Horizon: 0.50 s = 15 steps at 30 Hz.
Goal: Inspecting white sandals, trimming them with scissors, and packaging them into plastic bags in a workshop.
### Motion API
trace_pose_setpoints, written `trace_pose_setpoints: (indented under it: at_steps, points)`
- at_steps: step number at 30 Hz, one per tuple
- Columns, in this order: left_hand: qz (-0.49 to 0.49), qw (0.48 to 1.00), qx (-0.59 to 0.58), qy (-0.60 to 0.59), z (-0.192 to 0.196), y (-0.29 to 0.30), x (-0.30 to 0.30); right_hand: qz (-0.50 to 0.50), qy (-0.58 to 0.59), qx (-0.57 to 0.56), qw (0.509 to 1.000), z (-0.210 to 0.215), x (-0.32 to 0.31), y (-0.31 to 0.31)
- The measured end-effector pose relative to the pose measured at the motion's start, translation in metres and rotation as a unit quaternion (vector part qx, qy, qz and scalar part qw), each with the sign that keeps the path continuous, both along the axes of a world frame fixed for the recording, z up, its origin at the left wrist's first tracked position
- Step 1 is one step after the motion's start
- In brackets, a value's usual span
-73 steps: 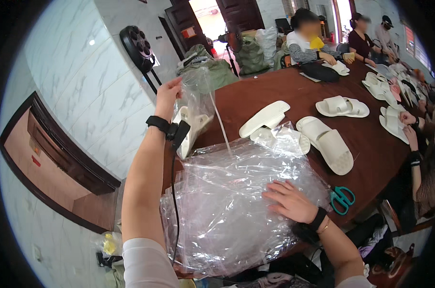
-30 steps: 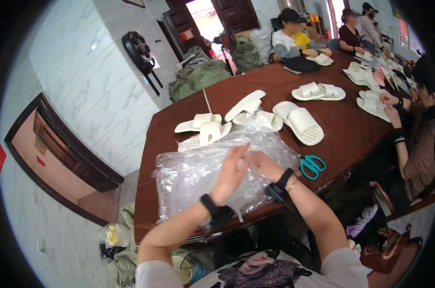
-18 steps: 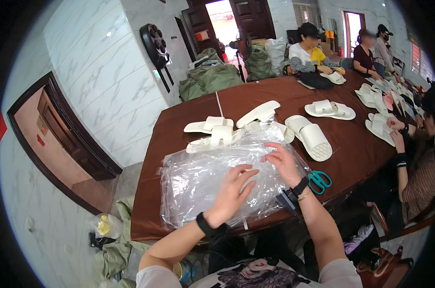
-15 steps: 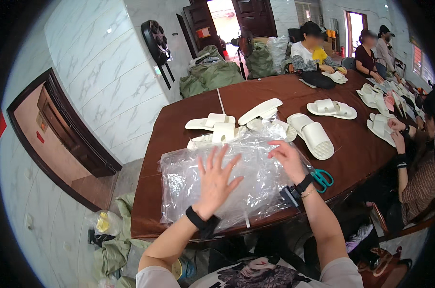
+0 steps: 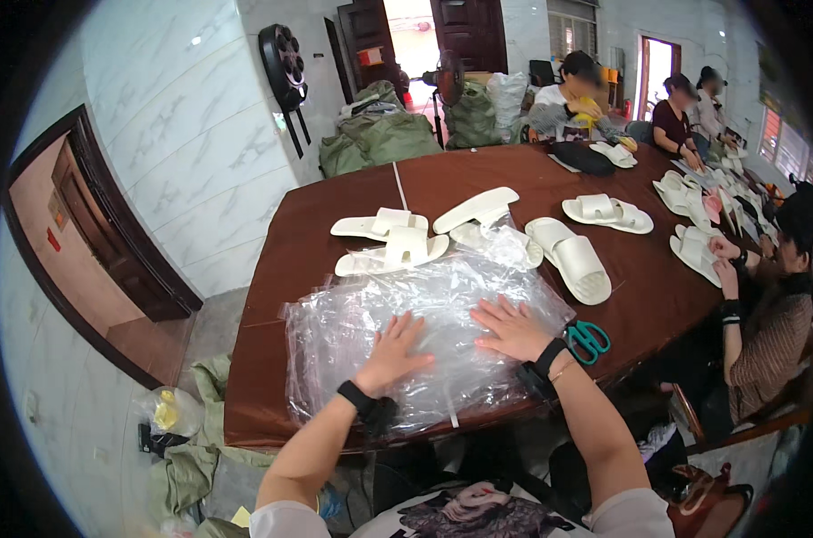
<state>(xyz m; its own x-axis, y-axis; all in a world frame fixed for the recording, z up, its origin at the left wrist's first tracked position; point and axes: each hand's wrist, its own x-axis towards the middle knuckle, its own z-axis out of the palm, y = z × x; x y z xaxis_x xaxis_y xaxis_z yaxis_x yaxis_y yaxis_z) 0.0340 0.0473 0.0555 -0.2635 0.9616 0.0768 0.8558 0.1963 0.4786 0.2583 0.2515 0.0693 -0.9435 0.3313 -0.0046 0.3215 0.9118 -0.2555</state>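
Note:
A stack of clear plastic bags [image 5: 442, 359] lies flat on the brown-covered table [image 5: 272, 260] in front of me. My left hand [image 5: 392, 354] rests on the left half of the plastic, fingers spread. On its right half lies my right hand [image 5: 514, 328], palm down and fingers apart. Neither hand holds anything. Just beyond the bags are several cream slippers, among them a slipper [image 5: 396, 251] near the left and a slipper [image 5: 478, 208] leaning on others. Teal-handled scissors [image 5: 588, 342] lie beside the plastic, close to my right wrist.
More cream slippers [image 5: 607, 213] lie farther right. A person [image 5: 769, 314] handles a slipper at the right edge; other people [image 5: 579, 99] sit along the far side. Green sacks [image 5: 384, 139] and a standing fan [image 5: 446, 79] are behind the table. A doorway [image 5: 111, 260] is at the left.
Both hands have come down onto the plastic from just above it and flattened. My right hand's bent fingers have spread out. The whole view has shifted slightly.

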Motion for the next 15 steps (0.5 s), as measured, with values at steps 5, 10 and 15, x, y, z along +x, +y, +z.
trace_pose_setpoints:
  at_steps: [5,10,15]
  points:
    - [-0.099,0.983,-0.020,0.151,0.075,-0.004,0.017,-0.021,-0.007,0.000,1.000,-0.005,0.005,0.005]
    - [-0.082,0.976,-0.002,0.204,0.070,0.033,0.018,-0.008,0.011,0.008,1.000,0.013,-0.004,-0.002]
    - [-0.055,0.973,0.112,0.192,-0.001,0.042,-0.009,0.060,0.140,-0.108,0.982,0.073,-0.003,0.006]
